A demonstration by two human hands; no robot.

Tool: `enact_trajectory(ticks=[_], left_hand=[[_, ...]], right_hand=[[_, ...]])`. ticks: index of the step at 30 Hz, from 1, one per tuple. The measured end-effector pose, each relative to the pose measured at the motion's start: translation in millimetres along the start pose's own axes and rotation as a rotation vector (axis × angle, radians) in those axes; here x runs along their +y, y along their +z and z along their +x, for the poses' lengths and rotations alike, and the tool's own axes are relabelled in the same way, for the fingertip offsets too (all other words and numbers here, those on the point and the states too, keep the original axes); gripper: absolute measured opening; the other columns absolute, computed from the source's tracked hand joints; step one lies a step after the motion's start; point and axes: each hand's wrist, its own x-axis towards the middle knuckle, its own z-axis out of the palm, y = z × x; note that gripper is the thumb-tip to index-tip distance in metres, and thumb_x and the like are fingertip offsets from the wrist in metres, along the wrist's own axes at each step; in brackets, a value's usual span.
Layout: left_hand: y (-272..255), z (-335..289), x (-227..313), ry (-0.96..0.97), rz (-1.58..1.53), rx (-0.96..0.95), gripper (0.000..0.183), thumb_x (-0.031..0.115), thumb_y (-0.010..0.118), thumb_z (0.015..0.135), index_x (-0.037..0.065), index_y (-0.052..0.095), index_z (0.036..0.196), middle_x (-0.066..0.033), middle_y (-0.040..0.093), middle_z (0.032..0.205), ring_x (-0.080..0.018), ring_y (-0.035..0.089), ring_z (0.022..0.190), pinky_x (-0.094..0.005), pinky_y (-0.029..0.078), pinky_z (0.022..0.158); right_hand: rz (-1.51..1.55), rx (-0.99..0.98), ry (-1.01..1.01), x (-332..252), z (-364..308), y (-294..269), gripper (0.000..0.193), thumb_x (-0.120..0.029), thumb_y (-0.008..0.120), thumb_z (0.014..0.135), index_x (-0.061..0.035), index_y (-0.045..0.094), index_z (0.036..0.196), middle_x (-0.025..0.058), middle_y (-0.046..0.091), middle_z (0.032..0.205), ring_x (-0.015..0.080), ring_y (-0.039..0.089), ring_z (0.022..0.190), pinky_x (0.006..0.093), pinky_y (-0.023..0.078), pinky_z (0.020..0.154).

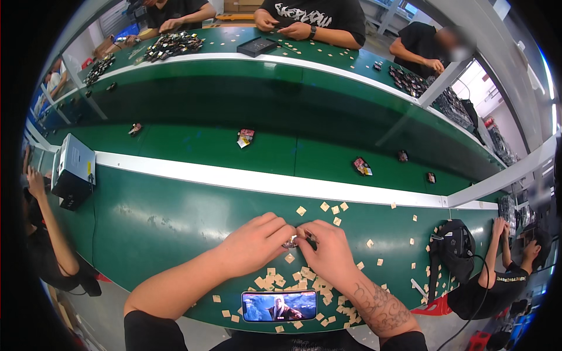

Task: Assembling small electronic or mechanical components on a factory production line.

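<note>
My left hand (257, 243) and my right hand (328, 248) meet above the green tabletop (170, 216), both closed in a pinch. Between their fingertips is a small silvery, dark part (290, 241); the fingers hide most of it, so its exact kind does not show. Many small square tan pieces (270, 279) lie loosely heaped below the hands, and more are scattered to the right and beyond. Close to the table's near edge, a phone (278, 306) lies sideways among the pieces, its screen lit with a video picture.
A green conveyor (199, 149) with a few small packets (245, 138) runs behind a white rail (263, 179). At left stands a grey box-shaped device (75, 169); a black bag (455, 251) sits at right. Co-workers sit around, near piles of small parts (174, 47) and a black tray (257, 46).
</note>
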Motion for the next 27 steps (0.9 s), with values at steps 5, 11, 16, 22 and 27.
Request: enact_trajectory(ticks=[5,11,16,22,27], left_hand=[[2.4,2.2,1.0,0.040,0.005,0.033,0.034,0.013,0.079,0.090,0.006,0.063,0.119,-0.0099,0.063,0.109,-0.0320,0.062,0.105,-0.0421,0.055,0.091],[4.0,8.4,19.7,-0.159,-0.243,0.105,0.039,0.005,0.082,0.090,0.005,0.065,0.125,-0.0104,0.069,0.110,-0.0240,0.068,0.096,-0.0360,0.057,0.082],[17.8,24.6,5.2,-0.343,-0.572,0.114,0.023,0.001,0.076,0.094,0.002,0.066,0.115,-0.0086,0.070,0.081,-0.0142,0.062,0.064,-0.0302,0.050,0.063],[16.9,141.9,-28.5,-0.218,-0.226,0.194,0.009,0.001,0.065,0.098,0.000,0.061,0.105,-0.0210,0.072,0.087,-0.0403,0.073,0.080,-0.0434,0.055,0.070],[35.9,211.9,-60.8,-0.208,0.254,0.113,0.018,0.007,0.065,0.095,0.006,0.069,0.113,-0.0184,0.072,0.109,-0.0368,0.068,0.103,-0.0498,0.055,0.086]], right_hand=[[0.064,0.169,-0.051,2.4,0.8,-2.8,0.017,-0.004,0.077,0.091,-0.0029,0.072,0.108,0.0136,0.071,0.094,0.0331,0.071,0.078,0.0408,0.057,0.071],[0.428,0.043,0.086,18.3,-6.6,-10.0,0.018,-0.002,0.077,0.094,-0.0017,0.071,0.111,0.0005,0.061,0.081,0.0049,0.044,0.062,0.0247,0.038,0.056],[0.390,0.209,-0.020,14.3,-8.3,-13.9,0.022,0.001,0.079,0.092,-0.0028,0.072,0.112,-0.0010,0.063,0.087,0.0027,0.040,0.059,0.0240,0.031,0.053],[0.100,0.474,-0.081,29.8,-3.3,-32.1,0.032,-0.010,0.078,0.093,-0.0060,0.066,0.122,0.0114,0.064,0.102,0.0274,0.069,0.087,0.0395,0.057,0.073],[0.113,0.330,-0.083,28.5,-1.8,-28.7,0.021,-0.012,0.071,0.099,-0.0047,0.064,0.118,0.0131,0.064,0.106,0.0321,0.071,0.090,0.0441,0.058,0.075]])
